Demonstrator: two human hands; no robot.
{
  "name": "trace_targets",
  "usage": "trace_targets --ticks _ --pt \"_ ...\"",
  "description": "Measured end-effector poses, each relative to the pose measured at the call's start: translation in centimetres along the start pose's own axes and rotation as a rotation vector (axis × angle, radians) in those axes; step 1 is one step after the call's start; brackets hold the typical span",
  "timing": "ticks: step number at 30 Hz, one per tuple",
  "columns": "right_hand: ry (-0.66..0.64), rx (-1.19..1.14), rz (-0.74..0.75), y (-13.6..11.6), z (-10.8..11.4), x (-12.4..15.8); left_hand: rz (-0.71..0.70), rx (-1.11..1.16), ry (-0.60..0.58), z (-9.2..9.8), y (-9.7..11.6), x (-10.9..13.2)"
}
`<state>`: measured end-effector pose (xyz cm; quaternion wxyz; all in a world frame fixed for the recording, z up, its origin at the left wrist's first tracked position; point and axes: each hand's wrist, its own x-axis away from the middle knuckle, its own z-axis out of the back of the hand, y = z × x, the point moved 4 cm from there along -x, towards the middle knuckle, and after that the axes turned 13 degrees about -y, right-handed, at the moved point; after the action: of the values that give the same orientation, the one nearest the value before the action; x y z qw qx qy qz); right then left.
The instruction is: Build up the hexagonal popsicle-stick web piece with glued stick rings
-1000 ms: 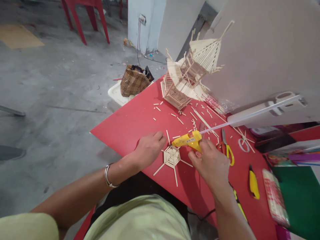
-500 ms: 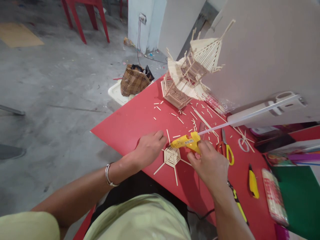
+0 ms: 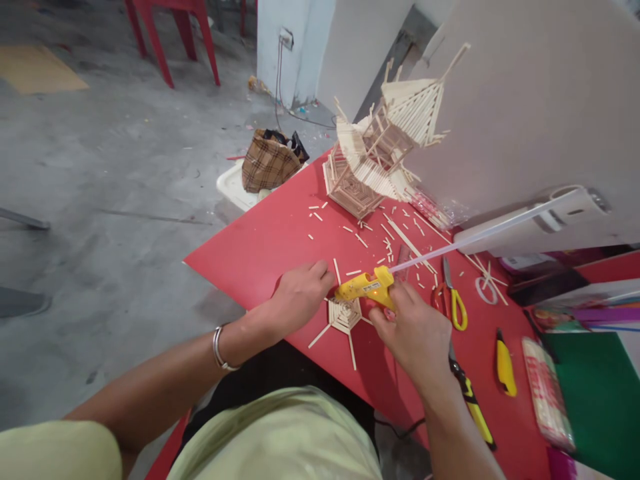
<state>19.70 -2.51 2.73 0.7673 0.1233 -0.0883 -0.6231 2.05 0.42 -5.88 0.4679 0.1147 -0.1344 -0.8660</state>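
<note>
Clock directions run from the hexagonal stick piece [image 3: 346,323], which lies flat on the red bench [image 3: 250,250] at the wearer's front; its upper part is hidden under the tool and a hand, and four spokes show clearly. Two hands work over it. The right hand [image 3: 417,333], at four o'clock, is wrapped around the grip of one yellow glue gun [image 3: 367,287]; the trigger is mostly covered by fingers. The nozzle hangs over the piece's upper edge, its very tip hard to make out. The left hand [image 3: 300,300], at ten o'clock, has its fingers drawn narrow just beside the nozzle; I cannot tell whether they pinch anything. One clear glue stick [image 3: 440,251] runs from the gun towards two o'clock, its far end blending into a pale roll.

At three o'clock lie one pair of scissors [image 3: 455,300] and, beyond, one ring of tape [image 3: 486,291]. At four sit one black-and-yellow tool [image 3: 477,410], partly hidden by the forearm, one yellow cutter [image 3: 506,368] and one packet of sticks [image 3: 547,393]. Over a dozen offcuts [image 3: 361,240] scatter towards one o'clock. Past them, just after twelve, stands one two-roofed stick model [image 3: 375,153]. Farthest, at eleven, are one plaid bag [image 3: 270,167] and one red chair [image 3: 173,13], cut off by the top edge
</note>
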Motion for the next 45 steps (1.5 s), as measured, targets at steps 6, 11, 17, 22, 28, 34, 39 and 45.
trace_targets --ticks 6,11,17,22,28,34,39,45 --pt "-0.001 -0.023 0.028 -0.4 0.3 0.0 -0.006 0.01 0.021 -0.1 0.1 -0.1" --pt "0.008 -0.016 0.008 -0.1 0.3 0.3 0.0 -0.004 0.021 -0.4 -0.1 -0.1" --pt "0.004 -0.01 -0.022 0.6 -0.1 0.5 0.0 -0.023 0.011 -0.2 -0.1 -0.1" --pt "0.028 -0.016 -0.058 1.2 -0.4 0.7 0.026 -0.034 -0.015 -0.2 -0.1 -0.1" --pt "0.028 -0.168 -0.122 2.1 -1.5 1.0 0.043 -0.024 -0.011 -0.2 -0.2 -0.2" --pt "-0.042 -0.609 -0.319 4.3 -4.7 3.0 0.127 0.242 0.02 1.4 -1.0 -0.2" --pt "-0.052 -0.839 -0.444 6.1 -8.2 5.2 0.249 0.621 -0.037 2.9 -2.2 -1.0" --pt "-0.13 -0.588 -0.58 6.6 -9.8 4.7 0.29 0.861 -0.319 3.4 -1.9 -2.1"
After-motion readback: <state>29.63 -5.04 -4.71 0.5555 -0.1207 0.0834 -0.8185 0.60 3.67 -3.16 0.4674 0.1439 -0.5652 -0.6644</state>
